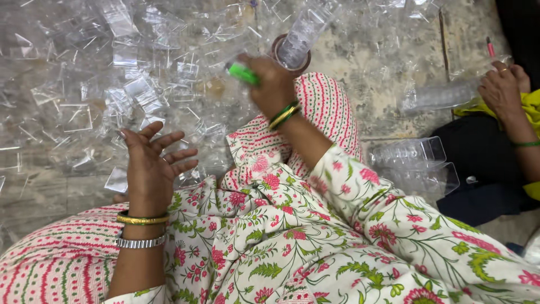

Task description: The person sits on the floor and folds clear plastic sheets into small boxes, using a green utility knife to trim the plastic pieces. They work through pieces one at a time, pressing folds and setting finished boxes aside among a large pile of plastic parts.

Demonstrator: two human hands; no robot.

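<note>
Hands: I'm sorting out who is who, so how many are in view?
3. The open left hand above the lap, the right hand gripping a blurred green object, a co-worker's hand at right. Others may be hidden.

Right of the hands, a row of nested clear cups (413,155) lies on the stone floor (360,67) — beyond it a co-worker's hand (503,90) rests beside a pink pen (490,48).

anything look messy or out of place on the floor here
Yes: clear plastic pieces lie strewn in a loose heap across the stone floor, overlapping at all angles. By contrast, stacked clear trays sit neatly at the right. The right hand holds a blurred green object; the left hand is open above the pieces.
</note>
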